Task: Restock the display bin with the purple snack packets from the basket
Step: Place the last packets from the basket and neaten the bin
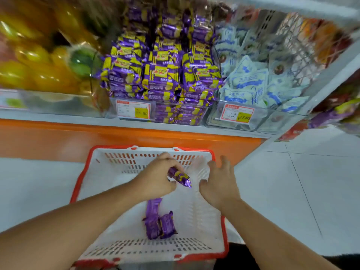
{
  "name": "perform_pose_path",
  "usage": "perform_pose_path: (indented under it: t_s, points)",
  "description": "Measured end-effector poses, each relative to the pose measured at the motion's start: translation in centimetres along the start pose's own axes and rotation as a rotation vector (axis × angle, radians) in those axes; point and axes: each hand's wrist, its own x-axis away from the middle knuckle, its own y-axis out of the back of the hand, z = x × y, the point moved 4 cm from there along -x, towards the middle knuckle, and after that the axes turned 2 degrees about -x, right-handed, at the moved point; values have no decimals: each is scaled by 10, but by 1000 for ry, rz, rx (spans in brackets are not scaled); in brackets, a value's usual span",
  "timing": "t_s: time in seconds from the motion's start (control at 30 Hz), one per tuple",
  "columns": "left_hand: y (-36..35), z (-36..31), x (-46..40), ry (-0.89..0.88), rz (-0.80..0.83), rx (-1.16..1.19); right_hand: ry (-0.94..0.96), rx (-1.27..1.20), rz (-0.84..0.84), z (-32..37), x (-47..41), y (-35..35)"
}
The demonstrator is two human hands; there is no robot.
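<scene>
Purple foil, crinkled and glossy with yellow print, marks the snack packet [179, 176] pinched in the left hand [155, 179], whose fingers are closed around one end so the rest juts free above the basket [226, 248]. It is held over the basket's middle, apparently just lifted for transfer. Two more packets [158, 223] lie flat together on the basket floor. The right hand [219, 184] is spread open beside the held packet, gripping nothing, probably poised to steady or receive it. White slotted plastic with a red rim forms the basket, set on the tiled floor [292, 182] below the display bin [171, 112], clear-walled and already heaped with matching packets
</scene>
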Motion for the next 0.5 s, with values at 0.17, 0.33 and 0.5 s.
perform_pose_path:
  t_s: [0.17, 0.33, 0.5]
  points:
    - [66, -70, 37, -99, -171, 158, -34, -747, 425, 77, 30, 79]
    - [121, -123, 65, -227, -295, 426, 251, -885, 288, 120, 58, 136]
    - [159, -141, 70, -269, -395, 342, 457, -786, 140, 128, 57, 166]
